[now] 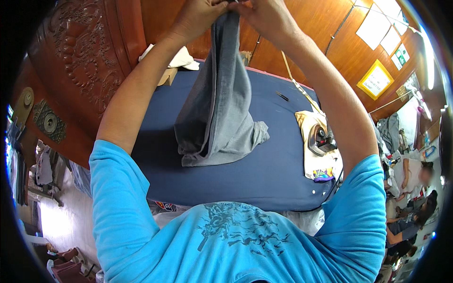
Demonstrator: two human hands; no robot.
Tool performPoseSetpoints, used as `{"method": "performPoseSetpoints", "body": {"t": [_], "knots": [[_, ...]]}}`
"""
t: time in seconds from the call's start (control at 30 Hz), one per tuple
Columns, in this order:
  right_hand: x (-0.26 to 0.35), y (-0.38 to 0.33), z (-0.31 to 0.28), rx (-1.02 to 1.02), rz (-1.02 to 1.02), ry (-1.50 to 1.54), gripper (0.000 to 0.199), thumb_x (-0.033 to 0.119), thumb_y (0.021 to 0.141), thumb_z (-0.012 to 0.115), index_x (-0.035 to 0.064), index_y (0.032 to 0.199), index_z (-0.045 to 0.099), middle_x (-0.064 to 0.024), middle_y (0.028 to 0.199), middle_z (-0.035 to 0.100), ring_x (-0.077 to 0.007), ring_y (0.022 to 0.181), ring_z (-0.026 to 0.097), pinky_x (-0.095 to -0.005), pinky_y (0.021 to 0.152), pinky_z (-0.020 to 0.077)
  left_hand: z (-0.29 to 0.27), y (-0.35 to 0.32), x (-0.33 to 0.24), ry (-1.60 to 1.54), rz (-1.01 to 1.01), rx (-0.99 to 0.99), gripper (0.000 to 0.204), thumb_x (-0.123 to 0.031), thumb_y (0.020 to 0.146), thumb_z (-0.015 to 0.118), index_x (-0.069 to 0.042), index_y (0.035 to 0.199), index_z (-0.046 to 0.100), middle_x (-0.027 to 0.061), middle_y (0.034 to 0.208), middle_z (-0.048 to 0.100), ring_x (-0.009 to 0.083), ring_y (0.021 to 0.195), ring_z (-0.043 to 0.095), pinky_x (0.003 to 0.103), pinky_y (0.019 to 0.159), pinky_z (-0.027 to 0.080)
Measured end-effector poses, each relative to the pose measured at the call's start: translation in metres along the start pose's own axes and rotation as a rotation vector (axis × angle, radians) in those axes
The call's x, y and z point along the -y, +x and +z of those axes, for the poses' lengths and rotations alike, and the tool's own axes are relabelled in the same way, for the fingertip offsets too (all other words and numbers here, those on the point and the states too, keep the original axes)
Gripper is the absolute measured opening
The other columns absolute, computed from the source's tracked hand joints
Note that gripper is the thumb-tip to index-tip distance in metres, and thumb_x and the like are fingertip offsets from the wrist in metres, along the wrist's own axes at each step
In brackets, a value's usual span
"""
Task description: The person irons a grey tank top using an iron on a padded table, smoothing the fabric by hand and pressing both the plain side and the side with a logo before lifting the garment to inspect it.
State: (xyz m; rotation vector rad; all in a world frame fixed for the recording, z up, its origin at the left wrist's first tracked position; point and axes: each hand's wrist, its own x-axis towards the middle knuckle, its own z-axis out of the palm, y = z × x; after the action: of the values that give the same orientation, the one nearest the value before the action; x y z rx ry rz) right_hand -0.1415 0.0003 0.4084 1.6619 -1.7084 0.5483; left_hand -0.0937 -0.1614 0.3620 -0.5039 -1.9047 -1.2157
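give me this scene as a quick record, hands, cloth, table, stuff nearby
left hand: pinching the grey cloth at its upper end
right hand: also at that end, close beside the left
grey cloth: hangs over the table; contact below unclear
table: dark blue cover
iron: on a cream cloth, to the right

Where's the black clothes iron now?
Head view, right side: the black clothes iron sits on the cream cloth near the right edge of the dark-blue padded table, right of the grey fabric garment.
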Motion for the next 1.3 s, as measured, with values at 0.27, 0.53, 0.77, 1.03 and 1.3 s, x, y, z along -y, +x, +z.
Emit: {"method": "performPoseSetpoints", "body": {"t": [0.27, 0.53, 0.77, 1.03, 1.3], "knots": [[-0.016, -0.001, -0.010, 0.220, -0.521, -0.259, 0.022, 0.001, 0.069, 0.053, 0.0032, 0.090, 0.060, -0.0161, 0.094, 0.056, -0.0328, 0.091, 0.053, -0.0364, 0.078, 0.0451, 0.018, -0.020, -0.015, 0.219, 0.045, -0.016, 0.015, -0.008, 0.085, 0.058, -0.006, 0.097, 0.049, 0.0034, 0.089, 0.059, 0.0130, 0.081, 0.058, 0.027, 0.072, 0.047], [-0.051, 0.016, -0.064, 0.472, 0.097, -0.732, 0.029, 0.005, 0.068, 0.054, 0.0052, 0.096, 0.063, -0.0145, 0.094, 0.061, -0.0322, 0.087, 0.057, -0.0355, 0.077, 0.0476, 0.089, -0.177, 0.046, 0.755, 0.067, 0.002, 0.040, -0.004, 0.079, 0.050, -0.015, 0.117, 0.056, 0.0164, 0.116, 0.053, 0.0339, 0.093, 0.059, 0.039, 0.077, 0.049], [-0.055, -0.095, -0.204, 0.503, 0.310, -0.809, 0.024, 0.006, 0.074, 0.051, 0.0035, 0.095, 0.062, -0.0128, 0.093, 0.061, -0.0285, 0.087, 0.057, -0.0336, 0.079, 0.0462, 0.134, -0.294, 0.048, 0.672, -0.277, 0.241, 0.035, -0.003, 0.077, 0.056, -0.012, 0.111, 0.060, 0.0144, 0.105, 0.060, 0.0322, 0.089, 0.060, 0.038, 0.075, 0.048], [0.024, -0.278, -0.410, 0.567, 0.569, -0.743, 0.020, 0.007, 0.080, 0.047, 0.0015, 0.094, 0.061, -0.0109, 0.092, 0.061, -0.0241, 0.088, 0.057, -0.0315, 0.082, 0.0445, 0.172, -0.262, -0.104, -1.177, -0.582, 0.996, 0.052, -0.026, 0.071, 0.075, 0.003, 0.111, 0.059, 0.0033, 0.100, 0.061, 0.0094, 0.088, 0.054, 0.025, 0.077, 0.043], [0.031, -0.367, -0.493, 0.521, 0.734, -0.625, 0.020, 0.008, 0.086, 0.044, -0.0004, 0.093, 0.061, -0.0090, 0.091, 0.062, -0.0198, 0.089, 0.058, -0.0294, 0.085, 0.0429, 0.188, -0.306, -0.163, -1.292, -0.781, 0.938, 0.035, -0.024, 0.069, 0.075, 0.002, 0.091, 0.064, 0.0057, 0.084, 0.062, 0.0112, 0.077, 0.053, 0.027, 0.068, 0.042]]}}
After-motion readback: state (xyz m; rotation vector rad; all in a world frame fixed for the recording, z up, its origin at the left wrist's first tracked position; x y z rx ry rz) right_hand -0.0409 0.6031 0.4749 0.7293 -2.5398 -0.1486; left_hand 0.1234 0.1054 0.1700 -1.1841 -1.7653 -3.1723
